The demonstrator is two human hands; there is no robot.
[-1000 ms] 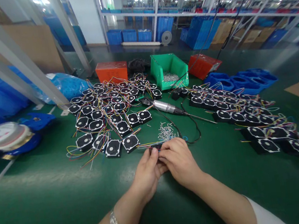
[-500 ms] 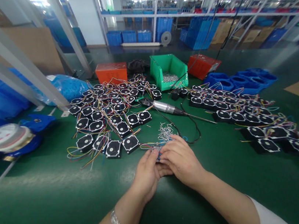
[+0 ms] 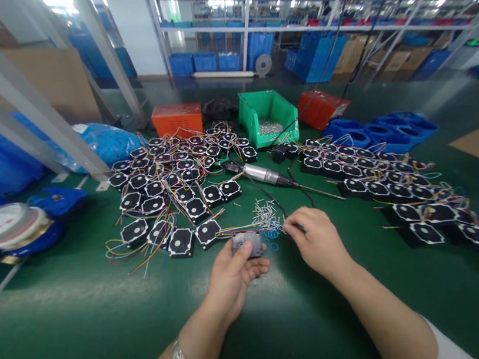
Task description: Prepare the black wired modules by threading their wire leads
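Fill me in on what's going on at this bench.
A person's left hand holds a grey-faced unit trailing wires. The right hand is apart from it, fingertips together at the right edge of a pile of screws; whether they pinch anything is too small to tell. Blue rings lie between the hands. A driver lies beyond the screws, with black wired units spread on both sides.

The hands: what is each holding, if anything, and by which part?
Left hand: a grey part, by its near left side. Right hand: it cannot be told.
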